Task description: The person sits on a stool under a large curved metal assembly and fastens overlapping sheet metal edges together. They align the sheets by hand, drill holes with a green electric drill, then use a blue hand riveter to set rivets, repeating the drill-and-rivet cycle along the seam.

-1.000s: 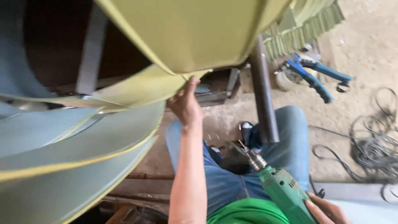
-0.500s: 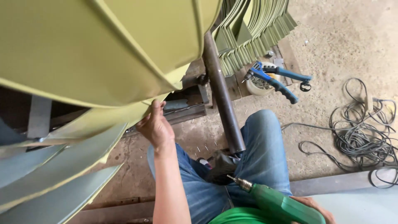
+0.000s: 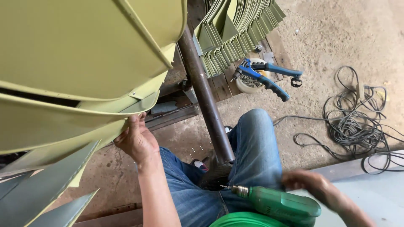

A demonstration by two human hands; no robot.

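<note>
My left hand (image 3: pixel 135 141) grips the lower edge of an olive-green curved sheet-metal blade (image 3: pixel 80 109), one of several overlapping blades (image 3: pixel 88 46) filling the upper left. My right hand (image 3: pixel 315 189), blurred, is at the rear of a green electric drill (image 3: pixel 277 204) that lies across my lap with its bit pointing left. My legs in blue jeans (image 3: pixel 252 155) straddle a rusty brown steel pipe (image 3: pixel 206 96) running from top centre down to my knees.
A stack of folded olive metal strips (image 3: pixel 235 33) lies at the top. A blue hand riveter (image 3: pixel 263 75) rests on a small round container beside it. Tangled black cable (image 3: pixel 362 122) covers the concrete floor at right. A grey slab edge (image 3: pixel 370 193) is at bottom right.
The view has shifted left and down, so blades, pipe and riveter appear further right. My left hand stays on the blade edge. The drill has tipped from pointing up-left to lying nearly level.
</note>
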